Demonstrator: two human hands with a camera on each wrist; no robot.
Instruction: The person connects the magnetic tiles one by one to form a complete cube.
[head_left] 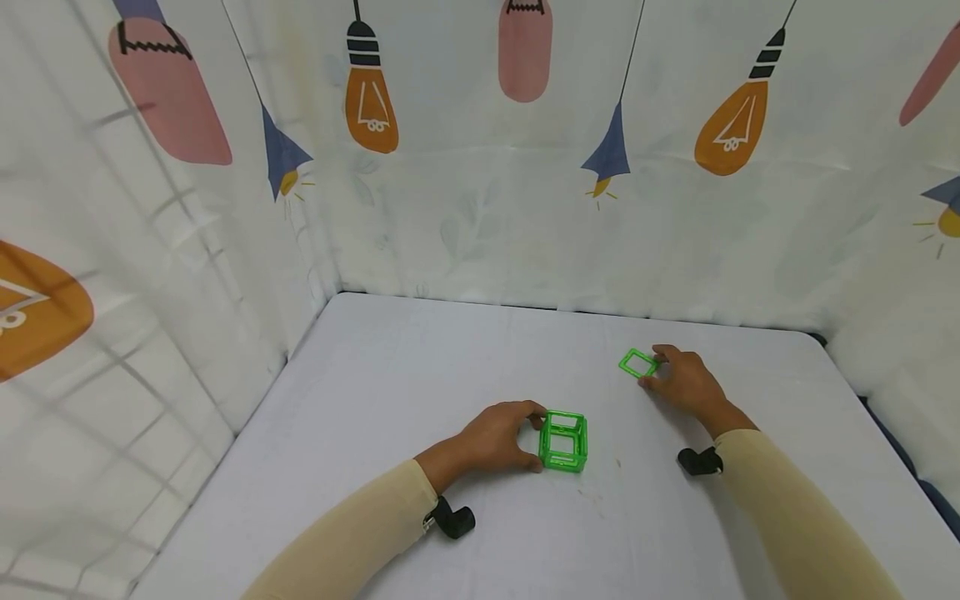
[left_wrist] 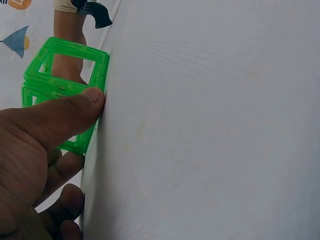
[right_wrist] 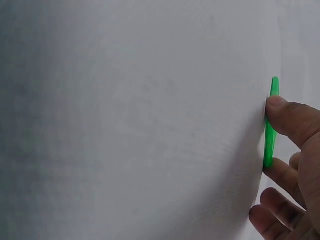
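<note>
Near the middle of the table, in the head view, stands a small open-sided cube (head_left: 563,431) built of green translucent magnetic tiles. My left hand (head_left: 491,437) holds it from the left, thumb at the near side and fingers at the far side. In the left wrist view the thumb lies against the cube (left_wrist: 62,89), with the other fingers partly behind it. Farther back and to the right, my right hand (head_left: 684,383) pinches a single green square magnetic tile (head_left: 634,372) between thumb and fingers. The right wrist view shows this tile (right_wrist: 270,142) edge-on, close over the table surface.
A white-covered table (head_left: 420,358) lies under both hands. White curtains (head_left: 465,217) printed with lamps and bulbs hang behind it and along the left. Black wrist mounts (head_left: 453,520) sit on both sleeves. Faint brownish marks (head_left: 592,502) show on the cloth right of the cube.
</note>
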